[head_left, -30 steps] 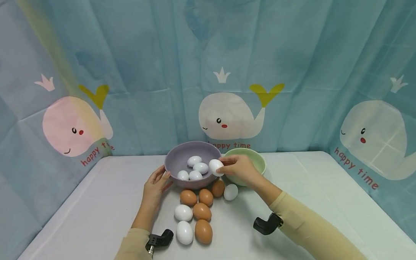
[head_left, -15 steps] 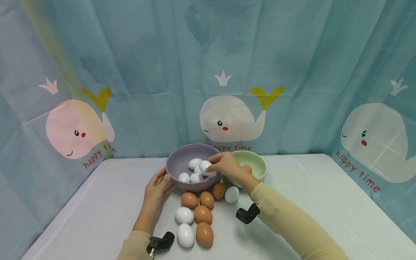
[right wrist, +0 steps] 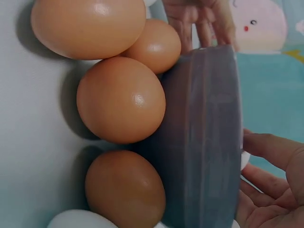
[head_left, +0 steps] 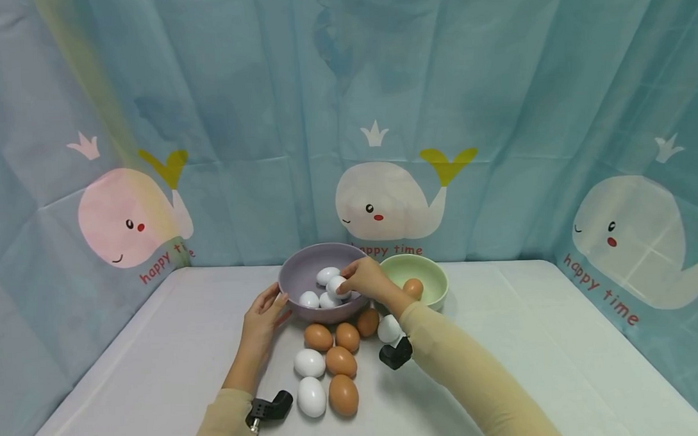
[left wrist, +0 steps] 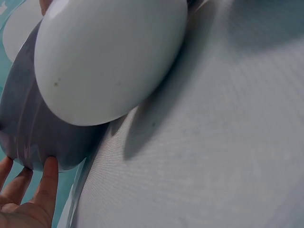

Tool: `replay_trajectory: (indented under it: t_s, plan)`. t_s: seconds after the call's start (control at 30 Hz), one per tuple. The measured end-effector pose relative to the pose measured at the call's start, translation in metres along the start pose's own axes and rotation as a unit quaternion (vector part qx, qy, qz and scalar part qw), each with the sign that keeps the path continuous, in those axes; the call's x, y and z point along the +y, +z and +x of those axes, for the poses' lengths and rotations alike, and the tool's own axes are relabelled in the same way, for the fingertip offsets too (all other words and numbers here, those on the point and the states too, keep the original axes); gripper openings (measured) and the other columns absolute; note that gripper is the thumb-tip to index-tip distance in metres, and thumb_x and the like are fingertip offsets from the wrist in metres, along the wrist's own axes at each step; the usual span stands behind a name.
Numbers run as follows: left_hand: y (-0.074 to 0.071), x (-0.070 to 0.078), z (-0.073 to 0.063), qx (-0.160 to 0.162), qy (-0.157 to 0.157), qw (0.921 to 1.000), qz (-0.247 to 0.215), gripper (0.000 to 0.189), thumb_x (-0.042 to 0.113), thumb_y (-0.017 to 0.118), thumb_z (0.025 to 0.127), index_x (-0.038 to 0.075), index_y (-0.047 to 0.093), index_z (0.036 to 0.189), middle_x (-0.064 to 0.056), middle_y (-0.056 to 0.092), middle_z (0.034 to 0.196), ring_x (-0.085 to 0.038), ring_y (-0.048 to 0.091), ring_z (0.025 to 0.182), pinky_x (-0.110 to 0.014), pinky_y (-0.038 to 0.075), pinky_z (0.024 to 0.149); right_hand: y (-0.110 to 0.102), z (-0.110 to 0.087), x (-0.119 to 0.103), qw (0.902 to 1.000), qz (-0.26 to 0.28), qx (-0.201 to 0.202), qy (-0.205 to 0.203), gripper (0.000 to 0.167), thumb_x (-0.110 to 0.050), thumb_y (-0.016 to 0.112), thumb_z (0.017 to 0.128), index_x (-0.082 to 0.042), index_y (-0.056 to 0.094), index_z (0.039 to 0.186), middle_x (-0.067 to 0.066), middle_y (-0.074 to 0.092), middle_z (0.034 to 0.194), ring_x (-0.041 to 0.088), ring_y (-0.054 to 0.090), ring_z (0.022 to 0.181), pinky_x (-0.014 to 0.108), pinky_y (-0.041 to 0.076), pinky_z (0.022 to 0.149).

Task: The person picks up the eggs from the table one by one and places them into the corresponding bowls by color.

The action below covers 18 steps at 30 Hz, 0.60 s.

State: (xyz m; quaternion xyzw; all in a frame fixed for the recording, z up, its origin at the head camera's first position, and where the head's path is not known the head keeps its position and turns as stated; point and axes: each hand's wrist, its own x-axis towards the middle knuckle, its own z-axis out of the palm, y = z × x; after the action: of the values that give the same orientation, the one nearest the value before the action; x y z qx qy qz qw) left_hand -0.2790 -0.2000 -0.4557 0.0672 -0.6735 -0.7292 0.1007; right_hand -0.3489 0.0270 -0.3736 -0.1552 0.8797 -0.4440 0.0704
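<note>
In the head view, the fingers of my left hand (head_left: pixel 261 317) rest against the left side of a purple bowl (head_left: pixel 293 271). The left wrist view shows those fingers (left wrist: pixel 46 187) straight, with their tips on the bowl's outer wall. Over the bowl's right part, my right hand (head_left: pixel 370 278) pinches a white egg (head_left: pixel 336 287) between thumb and fingers, low among other white eggs (head_left: pixel 309 299) in the bowl. From the right wrist, the bowl wall (right wrist: pixel 209 133) hides most of that egg.
A green bowl (head_left: pixel 434 276) stands right of the purple one, with a brown egg (head_left: pixel 413 288) inside. Several brown eggs (head_left: pixel 343 395) and white eggs (head_left: pixel 311 397) lie on the white table (head_left: pixel 532 346) before the bowls. One white egg (head_left: pixel 389 329) is partly behind my right wrist camera.
My right hand has carried the white egg leftward and down into the purple bowl. The brown egg in the green bowl has come into view. My left hand keeps its place at the bowl.
</note>
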Motion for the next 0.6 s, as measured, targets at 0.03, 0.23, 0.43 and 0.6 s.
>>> replay_trajectory:
  t_s: [0.03, 0.23, 0.43, 0.6]
  plan:
    - [0.0, 0.0, 0.0, 0.0, 0.0, 1.0, 0.0, 0.057, 0.022, 0.06, 0.101, 0.009, 0.038, 0.152, -0.008, 0.033, 0.162, -0.021, 0.041, 0.143, -0.03, 0.055, 0.104, 0.001, 0.001, 0.0, 1.0, 0.0, 0.001, 0.005, 0.035, -0.012, 0.086, 0.073, -0.003, 0.076, 0.105, 0.009, 0.077, 0.1, 0.01, 0.066, 0.076, 0.02, 0.057, 0.066]
    - [0.001, -0.002, 0.001, -0.001, -0.001, 1.0, 0.003, 0.058, 0.024, 0.061, 0.101, 0.01, 0.039, 0.152, -0.007, 0.033, 0.162, -0.02, 0.043, 0.141, -0.032, 0.054, 0.105, 0.004, 0.008, 0.004, 0.9998, -0.003, 0.004, 0.019, 0.035, -0.013, 0.087, 0.074, -0.003, 0.076, 0.105, 0.011, 0.076, 0.103, 0.013, 0.068, 0.078, 0.022, 0.059, 0.069]
    - [0.0, -0.002, 0.001, 0.003, -0.001, 1.0, 0.003, 0.058, 0.024, 0.061, 0.1, 0.009, 0.039, 0.151, -0.008, 0.033, 0.162, -0.024, 0.04, 0.144, -0.032, 0.055, 0.104, 0.007, 0.013, 0.001, 0.9995, -0.03, 0.001, 0.002, 0.033, -0.011, 0.087, 0.073, -0.001, 0.077, 0.102, 0.011, 0.077, 0.1, 0.011, 0.066, 0.08, 0.02, 0.058, 0.071]
    - [0.0, -0.002, 0.001, 0.006, 0.0, 1.0, 0.007, 0.057, 0.024, 0.061, 0.1, 0.009, 0.04, 0.151, -0.009, 0.034, 0.161, -0.026, 0.041, 0.144, -0.029, 0.056, 0.102, 0.007, 0.016, -0.002, 0.999, -0.043, -0.011, -0.006, 0.032, -0.01, 0.087, 0.072, 0.0, 0.077, 0.101, 0.012, 0.077, 0.1, 0.012, 0.067, 0.076, 0.02, 0.058, 0.069]
